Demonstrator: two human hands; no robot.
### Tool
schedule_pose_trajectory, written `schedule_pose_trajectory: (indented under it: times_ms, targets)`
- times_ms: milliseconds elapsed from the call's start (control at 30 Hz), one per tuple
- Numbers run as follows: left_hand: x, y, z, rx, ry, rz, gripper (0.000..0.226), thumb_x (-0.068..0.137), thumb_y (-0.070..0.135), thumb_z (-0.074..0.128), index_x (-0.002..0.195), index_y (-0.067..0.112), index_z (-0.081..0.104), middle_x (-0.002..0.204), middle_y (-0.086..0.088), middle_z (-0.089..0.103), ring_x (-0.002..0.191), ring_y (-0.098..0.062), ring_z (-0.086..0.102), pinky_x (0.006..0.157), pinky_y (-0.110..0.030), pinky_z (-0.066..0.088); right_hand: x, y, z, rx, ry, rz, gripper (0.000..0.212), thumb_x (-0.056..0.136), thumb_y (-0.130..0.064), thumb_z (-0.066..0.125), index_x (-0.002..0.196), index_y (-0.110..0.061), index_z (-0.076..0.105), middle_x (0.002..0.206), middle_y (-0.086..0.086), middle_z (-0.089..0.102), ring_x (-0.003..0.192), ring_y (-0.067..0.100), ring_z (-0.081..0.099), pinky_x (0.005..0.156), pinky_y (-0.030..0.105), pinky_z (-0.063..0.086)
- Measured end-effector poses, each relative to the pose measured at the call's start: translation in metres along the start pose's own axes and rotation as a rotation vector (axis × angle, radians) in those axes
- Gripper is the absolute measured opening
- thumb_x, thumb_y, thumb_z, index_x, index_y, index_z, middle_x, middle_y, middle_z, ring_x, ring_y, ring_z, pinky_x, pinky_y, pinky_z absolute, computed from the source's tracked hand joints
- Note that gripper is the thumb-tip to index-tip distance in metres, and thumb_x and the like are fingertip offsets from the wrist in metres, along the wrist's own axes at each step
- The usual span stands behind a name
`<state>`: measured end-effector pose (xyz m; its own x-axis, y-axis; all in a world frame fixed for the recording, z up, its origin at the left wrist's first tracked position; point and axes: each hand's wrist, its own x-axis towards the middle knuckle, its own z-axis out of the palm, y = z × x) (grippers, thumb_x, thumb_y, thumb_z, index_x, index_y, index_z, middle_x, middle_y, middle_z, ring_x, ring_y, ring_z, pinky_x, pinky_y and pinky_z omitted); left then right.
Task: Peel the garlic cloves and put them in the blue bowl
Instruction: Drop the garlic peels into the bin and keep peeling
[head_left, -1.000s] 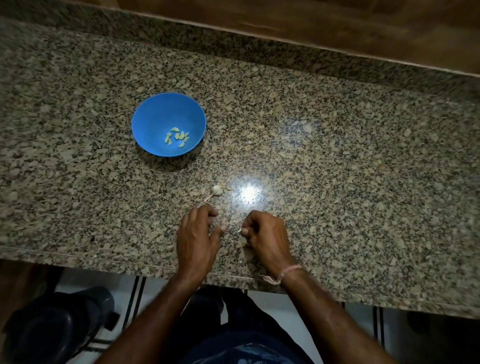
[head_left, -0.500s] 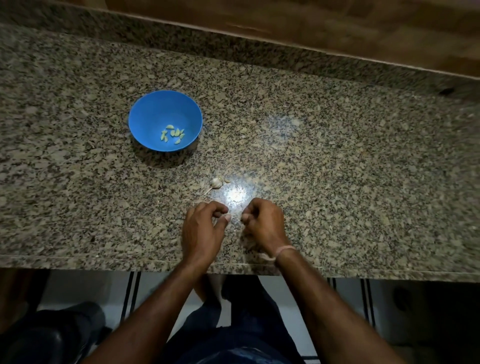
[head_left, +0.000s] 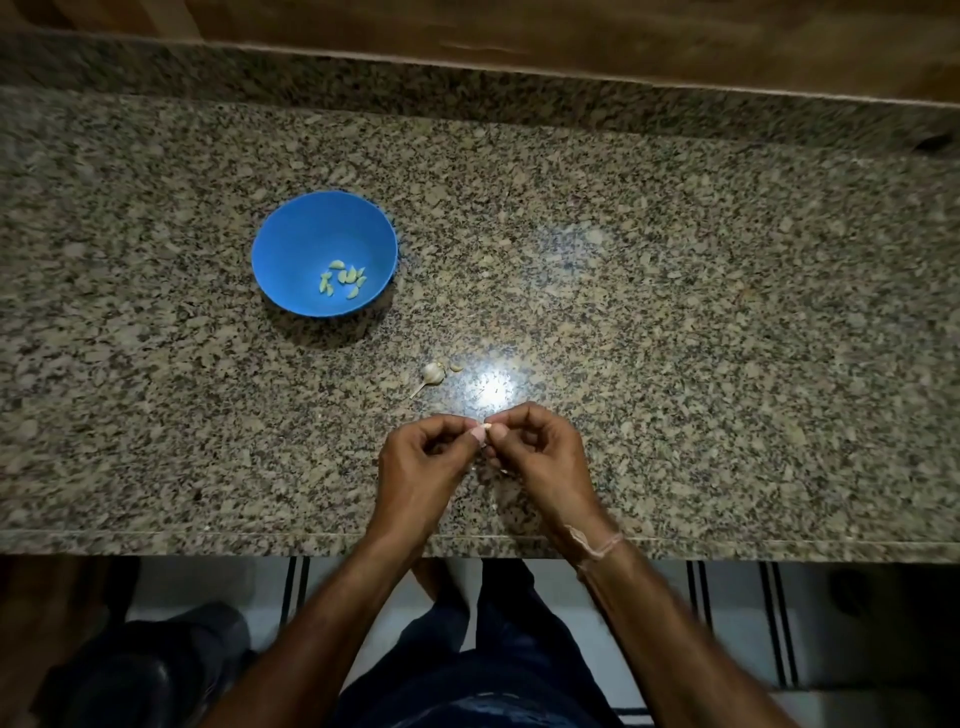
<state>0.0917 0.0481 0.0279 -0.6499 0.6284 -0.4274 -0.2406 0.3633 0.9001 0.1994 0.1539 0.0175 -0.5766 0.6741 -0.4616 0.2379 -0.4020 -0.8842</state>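
Head view: a single garlic clove (head_left: 487, 427) is pinched between the fingertips of the left hand (head_left: 423, 467) and the right hand (head_left: 545, 462), both raised just above the desk (head_left: 675, 322) near the middle of its near edge; the grip of each hand is curled tightly onto the clove, thumb against forefinger. The step in hand is judged to be skin removal. It would be done best by holding the clove steady in one grip while the loose skin is nicked and drawn off with the nail of the other; light pressure is advised, as the clove is small and could be crushed or flicked away. The blue bowl (head_left: 291, 244) stands left of centre on the desk, well apart from the hands, with several peeled cloves (head_left: 343, 278) lying in its bottom. The remainder of a garlic bulb (head_left: 432, 372), stem attached, lies between bowl and hands, with a small fragment (head_left: 455, 368) just beside it. The desk is speckled polished granite, and a bright lamp reflection is noted just beyond the hands. A wooden wall panel (head_left: 571, 36) is seen behind the far edge; a tiled floor (head_left: 644, 623) with dark stripes is seen below the near edge. The room is dim.
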Motion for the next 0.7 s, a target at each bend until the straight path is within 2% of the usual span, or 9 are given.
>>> schedule_pose_trajectory:
  times_ms: [233,433,533,600,700]
  targets:
    - [0.000,0.009,-0.001,-0.069,-0.021,-0.010,0.008,0.093,0.014,0.076,0.099,0.012,0.080,0.093,-0.005,0.080,0.093,-0.023,0.077,0.089,-0.040,0.062,-0.001,-0.005,-0.003,-0.075,-0.003,-0.114,0.004,0.094,-0.004,0.072,0.098,-0.005,0.074,0.088,0.009,0.077,0.081,0.020,0.074,0.072,0.026,0.059]
    - [0.000,0.008,0.005,-0.027,0.043,0.005,0.004,0.092,0.015,0.077,0.089,0.016,0.079,0.085,-0.004,0.078,0.087,-0.027,0.075,0.083,-0.038,0.064,-0.004,-0.005,-0.001,-0.118,-0.031,-0.163,0.007,0.095,-0.006,0.073,0.100,-0.011,0.074,0.090,0.008,0.076,0.087,0.026,0.075,0.078,0.036,0.064]
    - [0.002,0.007,0.007,-0.012,0.062,-0.009,0.006,0.091,0.013,0.076,0.086,0.015,0.077,0.082,-0.004,0.077,0.085,-0.027,0.074,0.081,-0.038,0.062,-0.002,-0.005,-0.003,-0.129,-0.041,-0.164,0.007,0.094,-0.006,0.074,0.098,-0.012,0.074,0.090,0.007,0.075,0.086,0.024,0.074,0.076,0.033,0.063]
    - [0.005,0.004,0.007,0.020,0.075,-0.017,0.006,0.091,0.014,0.076,0.084,0.015,0.077,0.080,-0.003,0.076,0.081,-0.024,0.073,0.078,-0.037,0.061,0.000,-0.007,-0.004,-0.054,-0.033,-0.103,0.006,0.094,-0.004,0.072,0.098,-0.009,0.073,0.092,0.009,0.075,0.085,0.022,0.072,0.076,0.032,0.062]
    - [0.007,-0.006,0.008,0.067,0.093,-0.033,0.008,0.090,0.013,0.075,0.082,0.013,0.077,0.080,-0.005,0.075,0.076,-0.020,0.069,0.074,-0.036,0.058,0.003,-0.008,-0.005,0.258,-0.016,0.108,0.008,0.097,-0.002,0.066,0.105,-0.003,0.068,0.100,0.011,0.077,0.090,0.021,0.072,0.079,0.032,0.062]
